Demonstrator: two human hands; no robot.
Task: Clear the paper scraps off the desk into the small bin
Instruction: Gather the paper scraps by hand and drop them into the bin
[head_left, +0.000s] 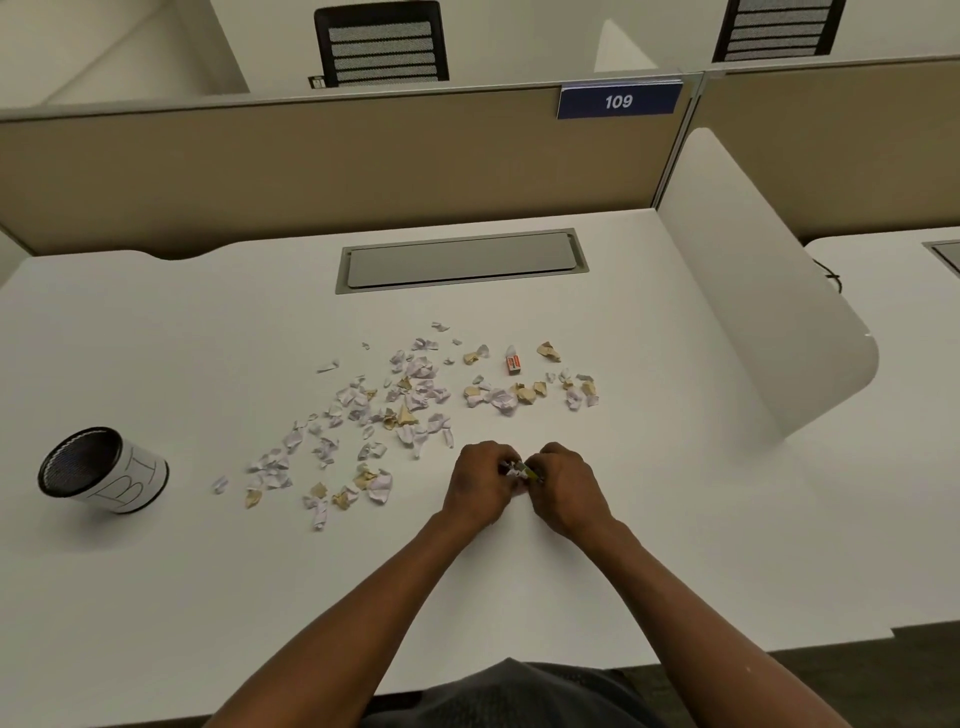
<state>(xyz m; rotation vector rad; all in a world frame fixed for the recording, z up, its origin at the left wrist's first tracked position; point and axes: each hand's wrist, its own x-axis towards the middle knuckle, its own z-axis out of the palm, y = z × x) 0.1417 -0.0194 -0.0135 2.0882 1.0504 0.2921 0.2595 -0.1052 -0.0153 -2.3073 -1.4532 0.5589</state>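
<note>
Several white and tan paper scraps (410, 400) lie scattered over the middle of the white desk (649, 545), reaching from the left near the bin to the right by the divider. The small bin (104, 470), a black mesh cup wrapped in white paper with letters, stands upright at the desk's left. My left hand (480, 486) and my right hand (563, 486) meet just in front of the scraps. Both pinch a small crumpled piece of paper (518, 472) with a yellow-green bit showing between the fingertips.
A small white and orange eraser (512, 360) lies among the far scraps. A grey cable tray lid (462, 260) is set into the desk at the back. A white side divider (753, 312) stands to the right, a tan partition behind.
</note>
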